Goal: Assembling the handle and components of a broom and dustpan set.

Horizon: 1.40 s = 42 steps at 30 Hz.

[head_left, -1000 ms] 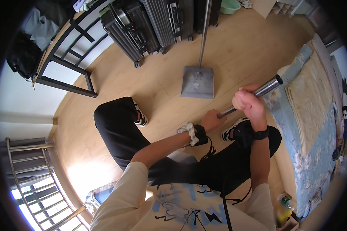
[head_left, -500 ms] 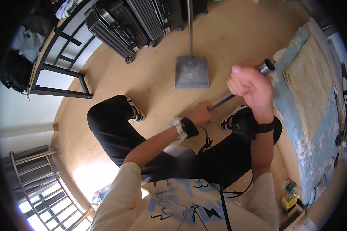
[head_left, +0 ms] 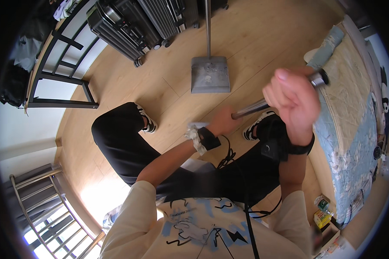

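Pole (head_left: 255, 107), shiny metal, slants from just right of the middle of the view up toward 2 o'clock, held above the floor (head_left: 170, 88) between the person's two hands. Its upper end is capped or hollow and dark, and shows past the right hand (head_left: 293, 97), in front of the bed (head_left: 354, 172) in the view. That hand, near 2 o'clock, is blurred; its fingers are curled in a fist around the pole, thumb lying over them. Nearer the middle, the left hand (head_left: 224, 121) is closed on the lower stretch; its back faces the camera, so how the fingertips sit cannot be told. A pale scrunchie (head_left: 196, 140) and a black band (head_left: 210, 139) circle the left wrist, and another black strap (head_left: 301, 149) goes round the right one. Black cable (head_left: 229, 157) hangs in loops just below the left hand.

Both knees, in black trousers (head_left: 125, 146), are bent and apart, with a shoe (head_left: 149, 124) beyond the left one. Near 12 o'clock a grey dustpan (head_left: 210, 77) lies on the floor, apart from the pole, its long handle (head_left: 208, 30) pointing to 12. Dark suitcases (head_left: 121, 36) stand at 11, a black metal frame (head_left: 65, 80) at 10, a barred rail (head_left: 41, 211) at 8. At 4 o'clock, beside the bed, is a yellow package (head_left: 322, 219).
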Each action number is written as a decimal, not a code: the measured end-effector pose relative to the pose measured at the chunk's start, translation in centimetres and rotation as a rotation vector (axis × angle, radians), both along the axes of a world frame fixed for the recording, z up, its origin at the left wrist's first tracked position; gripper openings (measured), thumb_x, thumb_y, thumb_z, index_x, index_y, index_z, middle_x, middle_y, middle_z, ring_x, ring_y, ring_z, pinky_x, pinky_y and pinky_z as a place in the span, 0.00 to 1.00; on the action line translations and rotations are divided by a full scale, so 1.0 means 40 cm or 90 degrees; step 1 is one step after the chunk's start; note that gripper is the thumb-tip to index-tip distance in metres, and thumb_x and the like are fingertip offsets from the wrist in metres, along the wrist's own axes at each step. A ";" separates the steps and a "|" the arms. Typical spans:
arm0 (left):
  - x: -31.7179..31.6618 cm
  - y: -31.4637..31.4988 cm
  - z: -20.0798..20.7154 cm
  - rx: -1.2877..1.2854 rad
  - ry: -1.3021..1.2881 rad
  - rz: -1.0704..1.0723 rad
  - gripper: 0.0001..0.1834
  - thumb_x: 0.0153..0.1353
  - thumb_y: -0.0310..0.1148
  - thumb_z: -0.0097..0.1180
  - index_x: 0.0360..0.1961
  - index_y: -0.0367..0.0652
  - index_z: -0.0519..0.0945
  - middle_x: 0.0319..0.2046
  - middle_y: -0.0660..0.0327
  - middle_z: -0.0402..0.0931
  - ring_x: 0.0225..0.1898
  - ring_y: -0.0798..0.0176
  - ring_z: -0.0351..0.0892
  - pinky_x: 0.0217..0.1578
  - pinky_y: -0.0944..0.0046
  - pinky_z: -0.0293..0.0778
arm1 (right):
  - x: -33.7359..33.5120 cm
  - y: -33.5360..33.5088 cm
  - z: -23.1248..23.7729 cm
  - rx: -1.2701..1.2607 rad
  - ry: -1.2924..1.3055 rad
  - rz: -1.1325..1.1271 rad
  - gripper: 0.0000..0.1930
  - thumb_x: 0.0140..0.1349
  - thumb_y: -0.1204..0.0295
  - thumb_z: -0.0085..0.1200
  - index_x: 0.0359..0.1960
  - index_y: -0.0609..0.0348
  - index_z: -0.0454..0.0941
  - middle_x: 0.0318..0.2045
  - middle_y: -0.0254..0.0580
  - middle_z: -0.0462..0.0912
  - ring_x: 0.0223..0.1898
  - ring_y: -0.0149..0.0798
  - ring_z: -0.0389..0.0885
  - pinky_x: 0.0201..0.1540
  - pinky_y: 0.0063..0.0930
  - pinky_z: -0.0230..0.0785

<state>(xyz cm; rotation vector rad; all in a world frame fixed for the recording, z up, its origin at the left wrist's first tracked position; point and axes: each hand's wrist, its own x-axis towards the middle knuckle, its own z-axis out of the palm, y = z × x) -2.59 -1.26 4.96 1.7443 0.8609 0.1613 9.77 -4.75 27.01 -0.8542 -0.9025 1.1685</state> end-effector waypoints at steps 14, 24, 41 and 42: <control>0.044 0.022 0.007 0.179 -0.169 0.056 0.14 0.41 0.37 0.58 0.18 0.34 0.73 0.14 0.45 0.67 0.17 0.47 0.70 0.22 0.55 0.66 | 0.012 -0.033 0.030 0.103 -0.017 0.014 0.19 0.55 0.77 0.43 0.08 0.56 0.55 0.06 0.27 0.52 0.07 0.24 0.46 0.13 0.22 0.38; 0.078 0.098 -0.081 0.164 -0.042 0.141 0.15 0.41 0.40 0.58 0.18 0.38 0.76 0.17 0.49 0.73 0.19 0.49 0.73 0.25 0.57 0.70 | 0.026 0.082 -0.061 0.062 0.013 -0.055 0.21 0.57 0.73 0.44 0.08 0.53 0.51 0.05 0.28 0.50 0.07 0.25 0.43 0.14 0.23 0.37; 0.103 -0.001 0.068 0.102 -0.252 0.198 0.16 0.43 0.36 0.61 0.11 0.37 0.69 0.08 0.63 0.59 0.13 0.73 0.58 0.15 0.66 0.59 | 0.031 0.030 -0.029 0.076 0.068 -0.083 0.20 0.57 0.74 0.44 0.08 0.53 0.54 0.05 0.27 0.51 0.06 0.24 0.44 0.13 0.22 0.38; 0.112 -0.001 0.057 0.073 -0.277 0.210 0.16 0.44 0.34 0.59 0.10 0.37 0.69 0.07 0.64 0.56 0.13 0.75 0.55 0.14 0.66 0.58 | 0.020 0.031 -0.040 0.080 0.060 -0.098 0.19 0.55 0.76 0.46 0.08 0.55 0.55 0.05 0.27 0.53 0.06 0.23 0.46 0.12 0.21 0.37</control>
